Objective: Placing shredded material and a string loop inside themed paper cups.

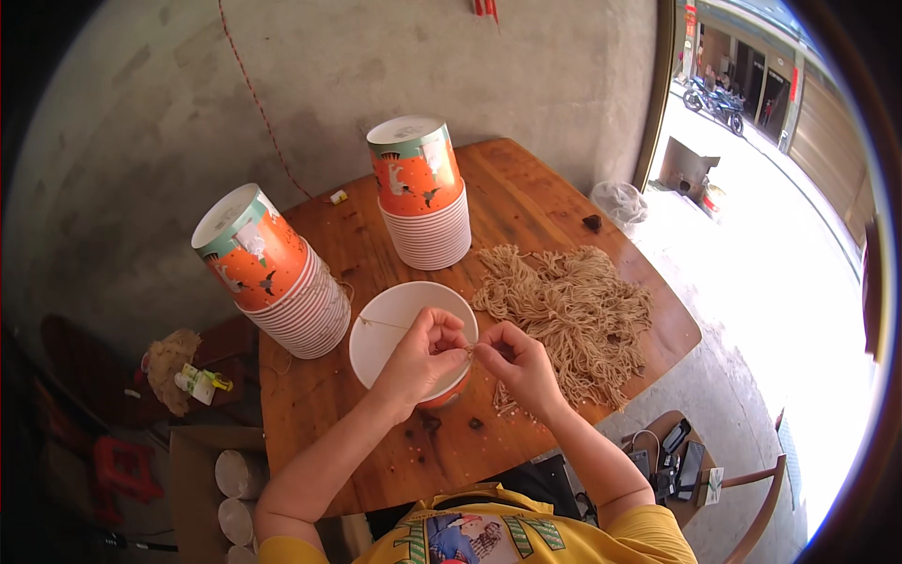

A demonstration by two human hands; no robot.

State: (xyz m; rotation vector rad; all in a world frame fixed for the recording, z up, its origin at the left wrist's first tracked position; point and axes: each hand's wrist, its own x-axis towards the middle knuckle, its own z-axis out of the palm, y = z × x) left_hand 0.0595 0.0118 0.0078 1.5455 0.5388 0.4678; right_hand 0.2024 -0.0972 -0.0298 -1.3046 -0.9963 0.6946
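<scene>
Two stacks of orange paper bowls stand upside down on the wooden table (526,202), one (425,193) near the far edge, the other (277,273) leaning at the left edge. Between them and the near edge sits a single white-lined bowl (399,320), empty inside. Over its rim the left hand (427,355) and right hand (519,362) pinch a thin tan string (383,324), fingertips closed tight on it. A heap of tan strings (568,315) lies toward the right edge
</scene>
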